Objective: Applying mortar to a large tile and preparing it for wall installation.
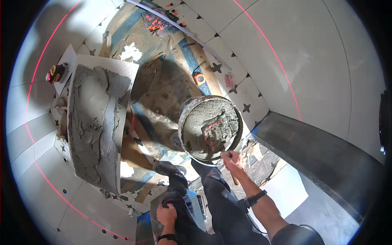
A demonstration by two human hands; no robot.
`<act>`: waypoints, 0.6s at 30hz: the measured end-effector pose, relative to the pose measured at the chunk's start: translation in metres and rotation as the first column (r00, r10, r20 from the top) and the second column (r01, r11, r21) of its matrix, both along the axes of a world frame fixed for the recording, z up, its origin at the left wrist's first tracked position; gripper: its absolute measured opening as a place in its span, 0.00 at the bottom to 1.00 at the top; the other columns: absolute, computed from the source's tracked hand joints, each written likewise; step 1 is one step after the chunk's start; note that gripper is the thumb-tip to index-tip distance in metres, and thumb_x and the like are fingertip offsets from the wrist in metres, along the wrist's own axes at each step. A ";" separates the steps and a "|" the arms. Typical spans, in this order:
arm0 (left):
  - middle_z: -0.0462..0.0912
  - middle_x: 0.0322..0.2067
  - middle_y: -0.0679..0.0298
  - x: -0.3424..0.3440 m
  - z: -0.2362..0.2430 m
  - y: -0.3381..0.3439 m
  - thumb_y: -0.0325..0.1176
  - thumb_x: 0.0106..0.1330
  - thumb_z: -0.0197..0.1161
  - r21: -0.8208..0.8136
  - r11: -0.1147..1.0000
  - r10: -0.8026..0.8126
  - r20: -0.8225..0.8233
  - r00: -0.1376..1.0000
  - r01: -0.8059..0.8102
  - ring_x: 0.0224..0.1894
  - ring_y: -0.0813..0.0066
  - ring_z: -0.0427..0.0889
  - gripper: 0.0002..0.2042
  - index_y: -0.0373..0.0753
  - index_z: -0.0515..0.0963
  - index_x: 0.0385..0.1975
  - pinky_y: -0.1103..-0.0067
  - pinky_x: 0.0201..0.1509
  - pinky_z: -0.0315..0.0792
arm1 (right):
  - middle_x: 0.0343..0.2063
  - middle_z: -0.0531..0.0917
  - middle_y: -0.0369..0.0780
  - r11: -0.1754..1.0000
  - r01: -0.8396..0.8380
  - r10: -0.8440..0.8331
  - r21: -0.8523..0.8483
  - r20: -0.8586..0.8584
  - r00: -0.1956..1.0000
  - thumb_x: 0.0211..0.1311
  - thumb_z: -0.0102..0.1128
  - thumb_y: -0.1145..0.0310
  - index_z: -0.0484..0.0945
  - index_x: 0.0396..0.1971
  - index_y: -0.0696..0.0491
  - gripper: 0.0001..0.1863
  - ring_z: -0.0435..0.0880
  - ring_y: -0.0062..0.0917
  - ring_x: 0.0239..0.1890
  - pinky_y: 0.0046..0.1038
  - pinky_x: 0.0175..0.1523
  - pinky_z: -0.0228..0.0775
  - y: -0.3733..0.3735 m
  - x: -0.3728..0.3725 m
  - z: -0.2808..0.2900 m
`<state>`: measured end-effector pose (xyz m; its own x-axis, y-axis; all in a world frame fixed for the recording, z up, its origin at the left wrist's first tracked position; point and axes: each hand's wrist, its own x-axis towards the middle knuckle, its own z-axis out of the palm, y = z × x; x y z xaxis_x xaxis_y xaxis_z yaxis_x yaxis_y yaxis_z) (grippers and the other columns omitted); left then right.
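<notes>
My right hand [232, 160] is closed on the handle of a trowel [235, 179] at the near rim of a round bucket [191, 103]. Part of the tool is hidden by my fingers and the rim. Thick grey mortar [196, 126] fills much of the bucket, with a rough, dug-out patch in its middle. Low by my left thigh is my left hand [166, 215], its fingers curled; what they hold, if anything, is hidden. To the left, a large tile [127, 70] leans at a slant, its face spread with grey mortar, smooth in places and ridged along the right.
A laser level [56, 73] stands beyond the tile, and red lines cross the walls. An orange tape measure [199, 79] lies past the bucket. Farther back sits a bag of orange clips [155, 25]. A dark ledge [310, 151] runs along the right. Debris and blue tape cover the floor.
</notes>
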<state>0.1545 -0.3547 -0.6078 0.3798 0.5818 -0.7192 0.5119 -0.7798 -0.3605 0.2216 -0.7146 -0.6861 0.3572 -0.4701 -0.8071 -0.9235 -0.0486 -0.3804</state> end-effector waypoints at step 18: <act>0.83 0.44 0.46 -0.012 0.000 -0.006 0.47 0.61 0.60 -0.046 0.999 -0.004 0.000 1.000 0.004 0.49 0.44 0.83 0.23 0.31 0.80 0.43 0.55 0.54 0.75 | 0.13 0.75 0.33 0.997 0.019 -0.025 0.070 0.084 0.996 0.63 0.66 0.64 0.75 0.21 0.55 0.15 0.70 0.14 0.14 0.23 0.18 0.60 -0.022 -0.018 0.031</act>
<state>0.1426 -0.3604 -0.6080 0.3822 0.5468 -0.7449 0.5086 -0.7975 -0.3245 0.2039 -0.7366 -0.6556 0.4158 -0.4231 -0.8051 -0.8884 0.0004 -0.4590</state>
